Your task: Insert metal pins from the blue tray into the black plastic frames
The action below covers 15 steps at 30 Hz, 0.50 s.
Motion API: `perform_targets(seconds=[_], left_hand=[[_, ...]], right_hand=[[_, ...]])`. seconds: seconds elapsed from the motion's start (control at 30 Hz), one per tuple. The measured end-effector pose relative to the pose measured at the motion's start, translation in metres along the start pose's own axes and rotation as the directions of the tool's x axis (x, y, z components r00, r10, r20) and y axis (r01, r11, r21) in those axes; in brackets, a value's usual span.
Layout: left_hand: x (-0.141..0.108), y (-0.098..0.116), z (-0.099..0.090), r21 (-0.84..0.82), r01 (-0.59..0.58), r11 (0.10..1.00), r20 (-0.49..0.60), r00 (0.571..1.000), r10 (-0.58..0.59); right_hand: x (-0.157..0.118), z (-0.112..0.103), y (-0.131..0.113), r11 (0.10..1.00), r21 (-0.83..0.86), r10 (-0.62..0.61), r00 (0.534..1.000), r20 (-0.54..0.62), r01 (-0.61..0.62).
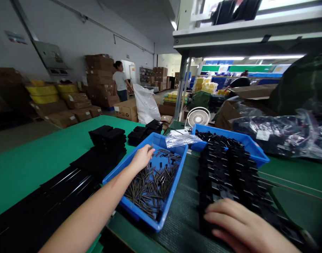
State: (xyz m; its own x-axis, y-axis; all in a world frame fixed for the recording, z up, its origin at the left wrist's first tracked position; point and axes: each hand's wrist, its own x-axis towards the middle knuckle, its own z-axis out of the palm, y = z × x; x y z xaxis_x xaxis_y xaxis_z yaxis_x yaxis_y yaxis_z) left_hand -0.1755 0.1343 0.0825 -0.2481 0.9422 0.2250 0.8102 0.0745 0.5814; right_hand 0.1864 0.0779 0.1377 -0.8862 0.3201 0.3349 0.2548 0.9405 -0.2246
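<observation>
Over the blue tray (169, 211) of slim brownish metal pins (142, 188), my left hand (143, 158) is closed in a pinch. A thin pin (150, 147) pokes out of its fingertips. My right hand (229, 218), slightly blurred, lies over the near end of a row of black plastic parts (216, 172). Its fingers are extended and a little bent, touching the parts; the thumb is hidden. Another row of black parts (245, 172) runs alongside. A few short black pieces (161, 164) lie among the pins.
A second blue tray (256, 149) with small black parts stands behind the rows. Stacked black pieces (107, 137) and long black strips (68, 189) lie on the green table (15, 175). A small white fan (198, 116) and clear bag (179, 140) are beyond. Another person (121, 82) stands near cartons.
</observation>
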Motion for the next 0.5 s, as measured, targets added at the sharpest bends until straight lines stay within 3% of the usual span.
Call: perform_targets(seconds=[0.13, 0.27, 0.4, 0.5], left_hand=[[0.003, -0.013, 0.004, -0.136, 0.065, 0.989, -0.106, 0.991, -0.08], [0.007, -0.026, 0.002, -0.237, 0.143, 0.961, -0.155, 0.971, -0.183], [0.012, -0.032, 0.001, -0.288, 0.2, 0.937, -0.171, 0.951, -0.256], [0.013, -0.032, 0.002, -0.292, 0.226, 0.929, -0.137, 0.952, -0.274]], right_hand=[[0.081, 0.042, -0.029, 0.996, -0.026, 0.085, 0.971, 0.223, -0.082], [0.144, 0.089, -0.03, 0.981, -0.149, 0.166, 0.93, 0.326, -0.123], [0.188, 0.127, -0.024, 0.956, -0.225, 0.265, 0.883, 0.388, -0.188], [0.201, 0.144, -0.022, 0.964, -0.204, 0.25, 0.846, 0.471, -0.171]])
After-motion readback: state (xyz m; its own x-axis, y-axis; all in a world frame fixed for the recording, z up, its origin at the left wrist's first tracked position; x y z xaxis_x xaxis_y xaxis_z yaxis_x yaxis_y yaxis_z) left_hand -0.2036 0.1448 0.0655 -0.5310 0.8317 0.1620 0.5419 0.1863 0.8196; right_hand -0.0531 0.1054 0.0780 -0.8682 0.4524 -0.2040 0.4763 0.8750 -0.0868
